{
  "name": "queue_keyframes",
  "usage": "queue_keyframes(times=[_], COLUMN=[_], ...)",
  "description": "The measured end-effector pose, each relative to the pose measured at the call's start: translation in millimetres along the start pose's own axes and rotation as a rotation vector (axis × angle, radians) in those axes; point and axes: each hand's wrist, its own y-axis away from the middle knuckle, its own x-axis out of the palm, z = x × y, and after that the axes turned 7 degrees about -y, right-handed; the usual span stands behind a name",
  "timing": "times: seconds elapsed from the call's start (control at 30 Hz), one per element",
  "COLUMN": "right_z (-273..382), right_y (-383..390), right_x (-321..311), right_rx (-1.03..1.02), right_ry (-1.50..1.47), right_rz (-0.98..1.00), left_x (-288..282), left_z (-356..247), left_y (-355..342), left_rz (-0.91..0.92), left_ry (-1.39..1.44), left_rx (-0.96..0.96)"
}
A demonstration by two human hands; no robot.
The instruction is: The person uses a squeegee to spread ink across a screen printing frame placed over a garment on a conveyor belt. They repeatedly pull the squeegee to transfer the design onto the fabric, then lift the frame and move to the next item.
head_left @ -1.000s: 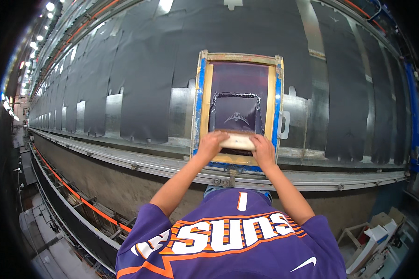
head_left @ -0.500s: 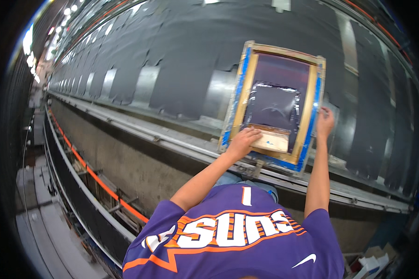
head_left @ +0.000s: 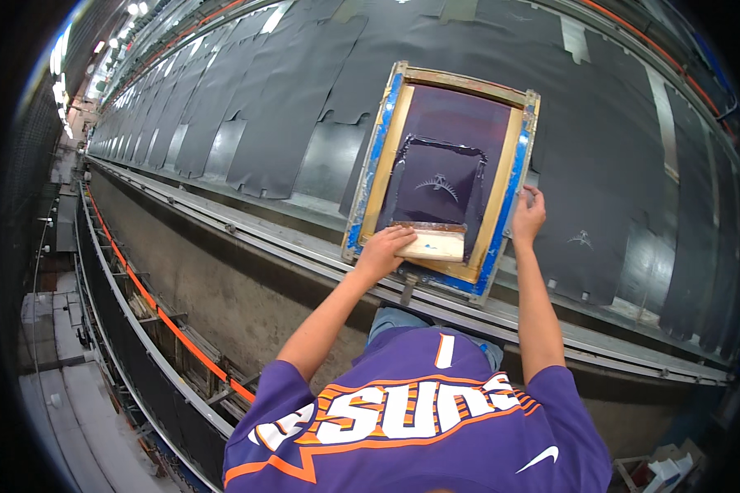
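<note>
Left hand [head_left: 384, 249] clasps a blocky wooden squeegee [head_left: 434, 244]; right hand [head_left: 529, 216] half-curls beside the blue-edged frame [head_left: 376, 156], grip unclear.

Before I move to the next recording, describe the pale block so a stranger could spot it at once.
On the long table with dark sheets sits a rectangular frame edged in blue. Inside its near end, a pale block sits crosswise, the left hand gripping its left end. Its cream face and brown upper edge set it apart from the dark mesh beyond.
</note>
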Motion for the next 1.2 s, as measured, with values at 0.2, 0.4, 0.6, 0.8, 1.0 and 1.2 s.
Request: queue_keyframes(times=[0.2,0.4,0.6,0.8,1.0,1.2], right_z=[-4,5,22,134,64,82], right_y=[22,29,9,-11,69,99], right_x=[59,69,44,108,108,85], right_rx=[0.028,0.116,-0.348,-0.355,-0.424,-0.405], right_ry=[-0.012,0.116,0.762,0.725,0.614,0.578], right_rz=[0.013,0.060,0.300,0.817,0.646,0.743], left_x=[-19,-18,-7,-70,-21,-36], left_z=[65,82,121,129,125,116], left_y=[26,62,-36,-195,-123,-76], left_rz=[-0.019,0.018,-0.008,0.264,0.106,0.188], left_ry=[-0.057,-0.068,-0.087,0.053,0.007,0.050], left_rx=[-0.003,0.120,0.127,-0.058,-0.031,-0.012])
